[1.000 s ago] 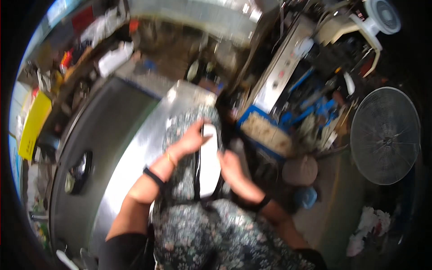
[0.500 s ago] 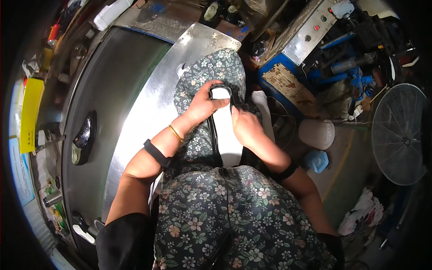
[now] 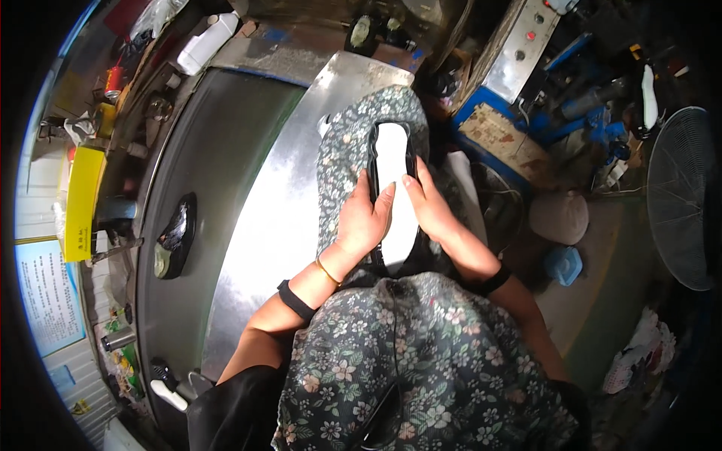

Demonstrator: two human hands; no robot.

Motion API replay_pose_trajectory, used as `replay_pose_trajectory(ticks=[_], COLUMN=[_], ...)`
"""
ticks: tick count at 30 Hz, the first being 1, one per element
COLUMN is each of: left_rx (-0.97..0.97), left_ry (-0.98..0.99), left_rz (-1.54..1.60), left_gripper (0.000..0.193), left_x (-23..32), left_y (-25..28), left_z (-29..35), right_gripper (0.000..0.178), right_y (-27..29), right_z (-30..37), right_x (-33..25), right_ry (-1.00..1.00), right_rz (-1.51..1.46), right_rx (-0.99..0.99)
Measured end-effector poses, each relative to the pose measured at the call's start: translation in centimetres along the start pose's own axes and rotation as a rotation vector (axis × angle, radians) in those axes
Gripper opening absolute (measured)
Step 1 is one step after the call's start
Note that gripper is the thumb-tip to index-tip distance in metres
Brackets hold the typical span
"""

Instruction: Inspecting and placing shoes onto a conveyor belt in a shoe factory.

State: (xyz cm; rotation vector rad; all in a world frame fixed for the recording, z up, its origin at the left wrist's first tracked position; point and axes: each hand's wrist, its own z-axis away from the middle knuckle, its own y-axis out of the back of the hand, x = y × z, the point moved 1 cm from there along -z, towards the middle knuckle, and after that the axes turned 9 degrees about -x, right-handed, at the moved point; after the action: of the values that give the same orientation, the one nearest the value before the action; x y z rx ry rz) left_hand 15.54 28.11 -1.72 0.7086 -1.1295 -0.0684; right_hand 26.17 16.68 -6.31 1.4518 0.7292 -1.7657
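A black shoe [image 3: 398, 225] lies lengthwise in front of me with its white underside facing up and its black edge showing around it. My left hand [image 3: 362, 222] is closed around its left side, thumb resting on the white bottom. On the opposite side my right hand [image 3: 435, 212] grips the edge, its thumb also on the white surface. Fingers under the shoe are hidden. Dark floral cloth [image 3: 342, 143] lies beneath it, and matching floral fabric [image 3: 421, 361] covers my lap.
A shiny metal sheet [image 3: 263, 240] sits left of the cloth, beside a dark conveyor belt [image 3: 233, 113] carrying another black shoe [image 3: 177, 237]. At right are a machine's control panel [image 3: 523, 56], a whitish bucket [image 3: 559, 218], a blue container [image 3: 563, 265] and a large fan [image 3: 681, 199].
Both hands have left the shoe's far end, where they pinched its rim, and now hold its sides near the middle. The whole view has shifted slightly.
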Motion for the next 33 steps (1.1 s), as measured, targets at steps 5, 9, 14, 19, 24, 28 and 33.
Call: replay_pose_trajectory(ticks=[5,9,14,19,24,28,33], left_rx=[-0.329,-0.022,0.014,-0.008,0.072,-0.174,-0.472], left_ry=[-0.230,0.422,0.075,-0.160,-0.046,0.352,0.437], left_rz=[0.128,0.612,-0.792,-0.458,0.201,1.015,1.050], left_gripper=[0.066,0.069,0.043,0.048,0.060,0.079,0.075], left_x=[-3.8,-1.0,1.5,-3.6,-4.4,-3.6,-0.8], left_y=[2.6,0.6,1.9,2.6,0.5,2.2,2.2], left_z=[0.4,-3.9,-5.3,-1.1,0.0,-6.0,-12.8], right_gripper=[0.062,0.067,0.071,0.067,0.063,0.068,0.062], right_y=[0.3,-1.1,-2.4,-4.2,-3.9,1.0,3.8], right_z=[0.9,0.7,0.6,0.0,0.8,-1.5,-11.0], right_x=[1.8,0.6,-0.4,1.3,-1.0,1.8,-0.3], right_ry=[0.159,-0.150,-0.147,0.255,0.005,-0.120,-0.271], right_rz=[0.116,-0.267,0.298,0.414,0.328,0.125,0.021], right_rx=[-0.024,-0.056,0.002,0.125,0.022,-0.041,0.158])
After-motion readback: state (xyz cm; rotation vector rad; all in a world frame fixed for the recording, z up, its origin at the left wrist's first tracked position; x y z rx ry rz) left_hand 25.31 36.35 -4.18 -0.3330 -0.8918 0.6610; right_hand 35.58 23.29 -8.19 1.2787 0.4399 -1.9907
